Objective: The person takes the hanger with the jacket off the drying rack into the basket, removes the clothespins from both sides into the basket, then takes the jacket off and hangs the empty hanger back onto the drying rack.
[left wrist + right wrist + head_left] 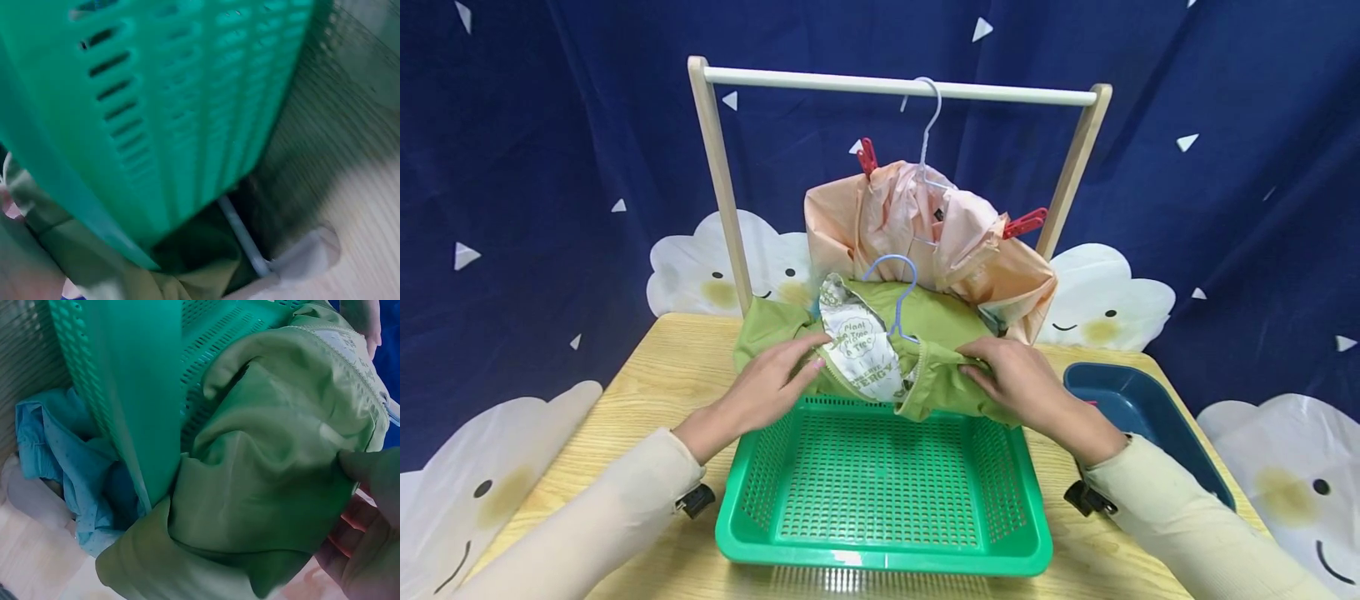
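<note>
A green jacket (951, 317) with a white printed lining (857, 342) lies over the back rim of a green basket (880, 560). A light blue hanger (898, 312) stands in its neck opening, the hook upright and off any rail. My left hand (767, 387) pinches the jacket's left front beside the zip. On the other side, my right hand (1026, 385) grips the right front between thumb and fingers, as the right wrist view also shows. In the left wrist view, the left hand (28, 265) is mostly cut off and blurred.
Behind, a peach jacket (835, 208) hangs from a white rail (820, 81) on a hanger, with red clothespins (1025, 223) on it. A dark blue tray (1138, 408) sits on the wooden table (655, 358) at the right. Teal cloth (69, 450) lies beyond the basket.
</note>
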Demonstrator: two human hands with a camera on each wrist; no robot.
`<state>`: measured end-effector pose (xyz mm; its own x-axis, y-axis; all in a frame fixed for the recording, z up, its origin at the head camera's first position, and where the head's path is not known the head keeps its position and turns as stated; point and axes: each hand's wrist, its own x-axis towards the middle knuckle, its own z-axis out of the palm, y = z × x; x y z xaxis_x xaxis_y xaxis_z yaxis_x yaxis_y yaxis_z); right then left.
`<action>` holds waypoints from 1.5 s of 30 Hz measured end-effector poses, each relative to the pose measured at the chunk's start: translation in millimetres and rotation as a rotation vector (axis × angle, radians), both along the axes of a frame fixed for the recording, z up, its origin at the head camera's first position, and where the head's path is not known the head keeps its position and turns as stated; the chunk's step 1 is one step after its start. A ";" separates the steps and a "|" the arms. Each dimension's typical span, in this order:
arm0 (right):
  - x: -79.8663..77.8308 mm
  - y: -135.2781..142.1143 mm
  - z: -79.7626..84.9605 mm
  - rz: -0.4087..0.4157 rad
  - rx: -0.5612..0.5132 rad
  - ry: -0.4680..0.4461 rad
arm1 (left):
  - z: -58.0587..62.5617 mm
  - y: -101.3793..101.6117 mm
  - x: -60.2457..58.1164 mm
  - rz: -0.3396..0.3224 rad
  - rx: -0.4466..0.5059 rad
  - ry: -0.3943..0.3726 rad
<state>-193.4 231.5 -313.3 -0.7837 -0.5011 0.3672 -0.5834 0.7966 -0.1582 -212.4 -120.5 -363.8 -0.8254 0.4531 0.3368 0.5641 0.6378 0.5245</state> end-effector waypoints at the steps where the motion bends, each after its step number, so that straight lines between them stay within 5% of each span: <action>1: 0.2 -0.2 0.3 -0.001 0.001 0.000 | 1.2 2.2 0.4 0.008 -0.011 -0.011; 10: 4.7 -10.6 6.3 -0.075 -0.009 -0.031 | 9.6 15.4 -3.5 0.083 0.056 -0.032; 19: 4.6 -46.0 24.1 -0.137 -0.062 0.150 | 22.4 13.6 -6.4 0.108 0.126 0.042; 24: 5.1 -53.1 31.5 -0.173 -0.059 0.155 | 28.0 10.1 -6.1 0.110 0.148 0.025; 45: 8.7 18.8 56.9 -0.318 -0.188 0.048 | 32.0 -11.6 -15.5 0.229 0.239 0.128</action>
